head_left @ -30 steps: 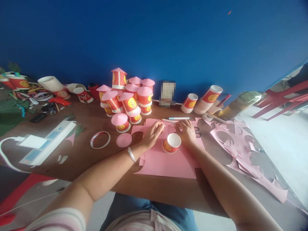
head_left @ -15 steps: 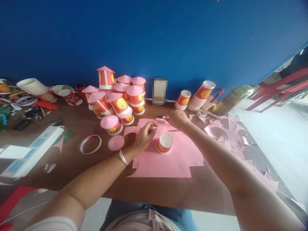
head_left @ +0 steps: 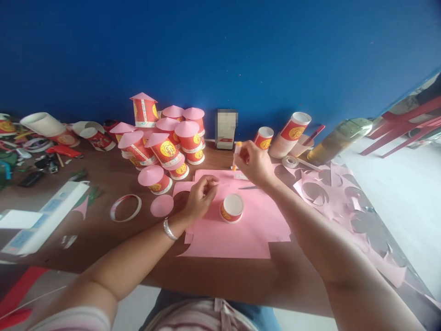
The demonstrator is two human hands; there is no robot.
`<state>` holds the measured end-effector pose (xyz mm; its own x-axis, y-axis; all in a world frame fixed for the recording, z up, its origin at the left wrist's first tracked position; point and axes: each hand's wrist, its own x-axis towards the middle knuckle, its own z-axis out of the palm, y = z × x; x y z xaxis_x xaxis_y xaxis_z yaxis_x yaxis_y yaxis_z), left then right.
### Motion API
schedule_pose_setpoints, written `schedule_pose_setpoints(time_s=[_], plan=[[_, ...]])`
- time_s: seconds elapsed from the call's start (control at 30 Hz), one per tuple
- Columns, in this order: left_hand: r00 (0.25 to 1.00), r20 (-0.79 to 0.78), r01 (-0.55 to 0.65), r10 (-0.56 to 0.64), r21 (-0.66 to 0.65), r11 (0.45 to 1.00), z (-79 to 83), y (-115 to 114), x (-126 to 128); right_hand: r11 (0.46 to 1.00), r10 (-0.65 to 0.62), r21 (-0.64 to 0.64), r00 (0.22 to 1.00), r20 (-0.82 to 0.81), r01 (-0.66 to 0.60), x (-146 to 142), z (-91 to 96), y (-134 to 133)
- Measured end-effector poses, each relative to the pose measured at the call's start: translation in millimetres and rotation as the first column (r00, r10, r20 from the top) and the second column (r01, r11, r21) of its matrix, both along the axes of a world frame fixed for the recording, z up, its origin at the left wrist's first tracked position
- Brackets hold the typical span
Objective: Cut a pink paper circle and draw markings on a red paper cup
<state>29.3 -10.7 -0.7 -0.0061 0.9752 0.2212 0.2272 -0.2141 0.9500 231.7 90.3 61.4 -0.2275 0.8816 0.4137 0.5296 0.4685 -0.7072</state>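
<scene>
My right hand (head_left: 255, 163) is closed around a small orange-and-white tube (head_left: 237, 156), held upright above the far part of the pink paper sheets (head_left: 237, 243). My left hand (head_left: 201, 197) hovers over the left part of the sheets with thumb and fingertips pinched; whatever is between them, if anything, is too small to make out. Between and nearer than my hands, a short red paper cup piece (head_left: 232, 208) with a yellow emblem stands with its white round face up. Beneath my right hand lie a small white object (head_left: 239, 175) and a thin dark blade-like tool (head_left: 250, 187).
Stacked red cups with pink cone roofs (head_left: 165, 149) stand at the back left. A pink disc (head_left: 161, 206), a tape ring (head_left: 126, 208) and a power strip (head_left: 44, 218) lie left. Right are cups (head_left: 295, 126), a tape roll (head_left: 290, 162), paper scraps (head_left: 330, 193) and a bottle (head_left: 339, 140).
My right hand has risen off the table with the orange-and-white tube, now upright in its fingers. My left hand stays nearly in place. The view has shifted slightly.
</scene>
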Motion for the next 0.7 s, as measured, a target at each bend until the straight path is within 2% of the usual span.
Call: schedule_pose_setpoints(time_s=[0.03, 0.1, 0.17, 0.27, 0.43, 0.7], plan=[[1.000, -0.003, -0.018, 0.018, 0.023, 1.000, -0.9, 0, 0, 0.994, 0.031, -0.100, 0.982, -0.185, -0.050, 3, -2.4, -3], [0.999, -0.018, -0.043, 0.044, 0.066, 0.997, -2.1, 1, 0, 0.932, 0.051, -0.286, 0.863, -0.503, -0.222, 6, -12.7, -11], [0.999, -0.019, -0.048, 0.050, 0.091, 0.995, -2.9, 2, 0, 0.867, -0.015, -0.375, 0.734, -0.679, -0.328, 4, -26.5, -21], [0.999, 0.013, -0.049, 0.048, 0.078, 0.996, -4.2, 5, 0, 0.822, -0.080, -0.429, 0.670, -0.738, -0.374, 0, -43.2, -37], [1.000, 0.014, -0.028, 0.027, 0.064, 0.998, -8.1, 10, -1, 0.834, -0.062, -0.377, 0.611, -0.790, -0.403, -5, -48.4, -51], [0.999, 0.042, 0.029, -0.029, 0.011, 1.000, -10.2, 14, -1, 0.795, -0.080, -0.427, 0.624, -0.777, -0.431, -6, -52.4, -58]])
